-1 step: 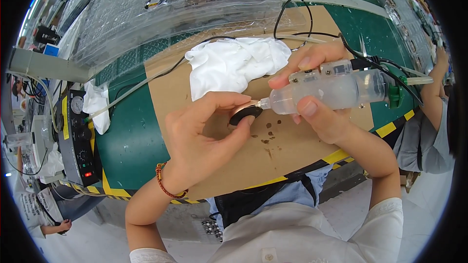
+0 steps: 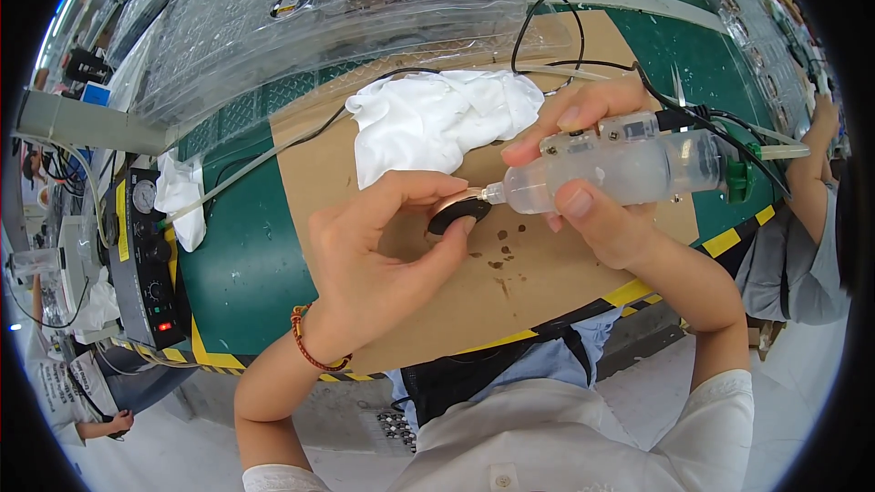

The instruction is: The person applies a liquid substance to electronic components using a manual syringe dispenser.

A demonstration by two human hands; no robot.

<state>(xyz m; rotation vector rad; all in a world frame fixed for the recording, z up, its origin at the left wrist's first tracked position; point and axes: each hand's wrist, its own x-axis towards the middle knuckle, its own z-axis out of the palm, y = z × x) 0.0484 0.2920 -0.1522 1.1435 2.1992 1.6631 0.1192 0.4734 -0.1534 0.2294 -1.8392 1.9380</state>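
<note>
My left hand (image 2: pixel 369 264) pinches a small round watch case (image 2: pixel 458 212) by its edge, between thumb and fingers. Its dark flat face is turned toward me, and a gold-coloured rim shows along the top. My right hand (image 2: pixel 606 210) is wrapped round a translucent dispensing syringe (image 2: pixel 611 171), which lies nearly level and points left. The syringe's nozzle meets the gold rim, or sits right beside it; whether they touch I cannot tell. A black cable and a pale hose leave its far end.
Brown cardboard (image 2: pixel 401 328) with dark spots covers the green bench (image 2: pixel 246 282). Behind my hands lies a crumpled white cloth (image 2: pixel 437 118). Clear plastic trays (image 2: pixel 365 32) with round gold-rimmed parts are stacked beyond. A black dispenser box (image 2: pixel 146 255) with a gauge stands left; co-workers are at both sides.
</note>
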